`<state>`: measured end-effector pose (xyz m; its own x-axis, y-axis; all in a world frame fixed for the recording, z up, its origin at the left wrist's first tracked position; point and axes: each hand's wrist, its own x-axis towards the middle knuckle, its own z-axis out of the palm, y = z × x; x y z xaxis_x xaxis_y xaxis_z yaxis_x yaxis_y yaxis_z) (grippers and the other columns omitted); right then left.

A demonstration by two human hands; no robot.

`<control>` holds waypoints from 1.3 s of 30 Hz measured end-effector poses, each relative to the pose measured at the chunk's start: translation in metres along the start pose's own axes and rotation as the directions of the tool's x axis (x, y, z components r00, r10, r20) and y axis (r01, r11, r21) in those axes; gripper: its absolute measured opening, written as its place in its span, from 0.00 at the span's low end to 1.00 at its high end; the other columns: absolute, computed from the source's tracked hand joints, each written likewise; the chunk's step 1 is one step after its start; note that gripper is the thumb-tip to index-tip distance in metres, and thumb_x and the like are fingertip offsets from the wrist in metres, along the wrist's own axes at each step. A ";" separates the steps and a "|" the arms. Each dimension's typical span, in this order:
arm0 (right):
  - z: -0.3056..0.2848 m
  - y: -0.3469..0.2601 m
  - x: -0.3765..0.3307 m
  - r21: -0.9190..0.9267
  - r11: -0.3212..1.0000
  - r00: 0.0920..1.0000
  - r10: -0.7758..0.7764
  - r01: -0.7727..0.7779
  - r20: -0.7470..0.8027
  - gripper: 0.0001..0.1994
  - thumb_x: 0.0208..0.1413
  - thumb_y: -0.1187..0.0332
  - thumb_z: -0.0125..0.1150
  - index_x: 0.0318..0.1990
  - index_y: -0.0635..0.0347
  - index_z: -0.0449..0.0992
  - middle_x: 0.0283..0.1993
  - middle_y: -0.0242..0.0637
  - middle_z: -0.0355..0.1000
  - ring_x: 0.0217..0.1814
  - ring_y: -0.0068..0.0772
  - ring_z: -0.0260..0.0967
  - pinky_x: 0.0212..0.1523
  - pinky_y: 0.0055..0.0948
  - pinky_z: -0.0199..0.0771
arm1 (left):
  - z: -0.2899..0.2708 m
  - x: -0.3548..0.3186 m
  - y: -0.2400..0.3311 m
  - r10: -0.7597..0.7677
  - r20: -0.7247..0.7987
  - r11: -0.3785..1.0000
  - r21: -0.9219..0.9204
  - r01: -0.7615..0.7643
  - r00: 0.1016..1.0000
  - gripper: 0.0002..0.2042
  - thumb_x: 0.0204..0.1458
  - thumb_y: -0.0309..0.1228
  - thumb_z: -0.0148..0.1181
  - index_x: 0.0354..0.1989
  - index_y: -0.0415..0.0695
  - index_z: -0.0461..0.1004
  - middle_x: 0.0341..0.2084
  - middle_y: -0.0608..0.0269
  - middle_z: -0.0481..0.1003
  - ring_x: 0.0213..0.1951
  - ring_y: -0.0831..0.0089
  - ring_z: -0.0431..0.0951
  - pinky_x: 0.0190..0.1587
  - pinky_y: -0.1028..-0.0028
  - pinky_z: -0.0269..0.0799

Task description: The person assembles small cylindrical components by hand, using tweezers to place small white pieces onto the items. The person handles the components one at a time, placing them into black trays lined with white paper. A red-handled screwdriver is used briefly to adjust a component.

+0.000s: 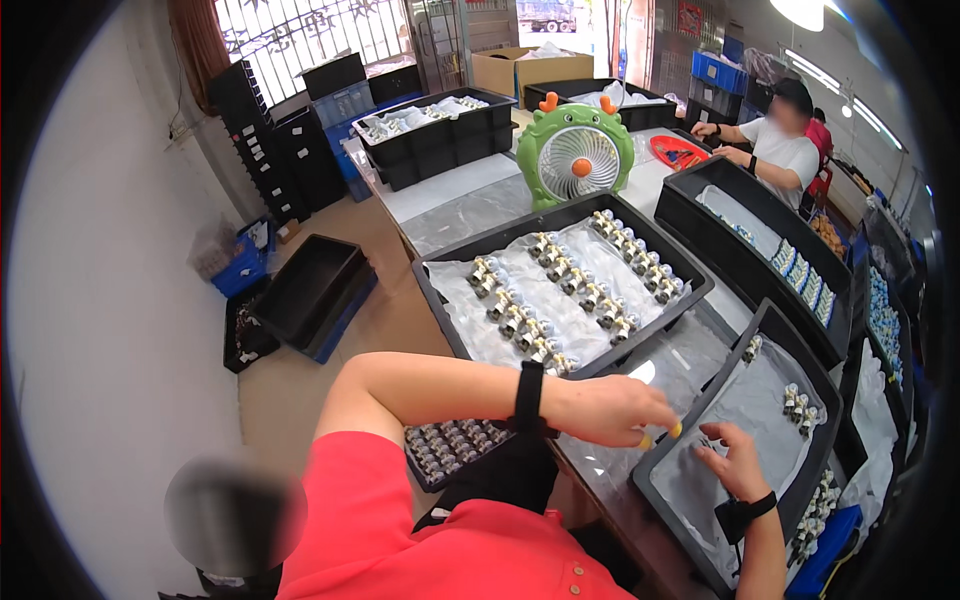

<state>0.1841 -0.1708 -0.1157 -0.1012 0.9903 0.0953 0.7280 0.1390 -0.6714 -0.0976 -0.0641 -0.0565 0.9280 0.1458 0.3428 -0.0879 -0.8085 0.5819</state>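
Red shirt (480, 555) up close, L hand (620, 408) & R hand (738, 462) both half-curled, can't tell what's held, best go easy nr L edge of tray (797, 350).

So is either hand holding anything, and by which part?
Nothing shows in the left hand; whether the right hand pinches something small, I can't tell.

The shirt (480, 550) is plain red, the wristbands (527, 397) are blk, & the L hand (615, 408) shows yellow at two tips. The middle tray (660, 326) is blk w/ whitish liner (590, 248); small pieces (570, 272) are white, gold & dark. The fan (537, 168) is green w/ orange horns (548, 102), & the tabletop (470, 217) has grey marble-like pattern.
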 end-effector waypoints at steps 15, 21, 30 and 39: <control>0.005 -0.004 0.003 0.013 0.999 0.998 0.039 -0.040 0.055 0.15 0.42 0.73 0.65 0.40 0.68 0.75 0.37 0.46 0.73 0.38 0.42 0.72 0.41 0.32 0.71 | -0.134 -0.135 -0.053 -0.883 0.142 0.466 0.385 0.796 0.448 0.12 0.47 0.35 0.59 0.36 0.42 0.78 0.23 0.57 0.76 0.26 0.68 0.76 0.23 0.70 0.70; 0.004 -0.001 0.001 -0.017 0.997 0.996 0.074 -0.073 0.049 0.15 0.41 0.73 0.65 0.39 0.68 0.75 0.36 0.46 0.73 0.37 0.41 0.72 0.40 0.32 0.70 | -0.112 -0.114 -0.060 -0.828 0.380 0.560 0.512 0.652 0.413 0.17 0.46 0.40 0.61 0.41 0.44 0.78 0.30 0.57 0.79 0.31 0.64 0.78 0.36 0.69 0.72; 0.008 0.004 0.003 0.013 0.998 0.996 0.068 -0.069 0.051 0.15 0.41 0.73 0.64 0.39 0.68 0.75 0.36 0.46 0.73 0.38 0.41 0.72 0.40 0.33 0.70 | -0.118 -0.129 -0.074 -0.820 0.253 0.571 0.432 0.698 0.514 0.17 0.42 0.28 0.61 0.43 0.38 0.76 0.31 0.54 0.79 0.35 0.64 0.79 0.38 0.71 0.73; 0.006 0.000 0.003 0.007 0.997 0.996 0.074 -0.075 0.053 0.15 0.41 0.73 0.64 0.39 0.68 0.75 0.35 0.45 0.73 0.37 0.40 0.72 0.39 0.32 0.71 | -0.125 -0.125 -0.068 -0.851 0.097 0.515 0.343 0.785 0.516 0.14 0.43 0.28 0.60 0.40 0.37 0.76 0.30 0.53 0.79 0.34 0.64 0.79 0.38 0.71 0.72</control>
<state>0.1800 -0.1680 -0.1198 -0.0826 0.9966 0.0062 0.7288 0.0646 -0.6817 -0.2529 0.0437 -0.0468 0.5887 0.7082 -0.3897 0.8078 -0.4978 0.3157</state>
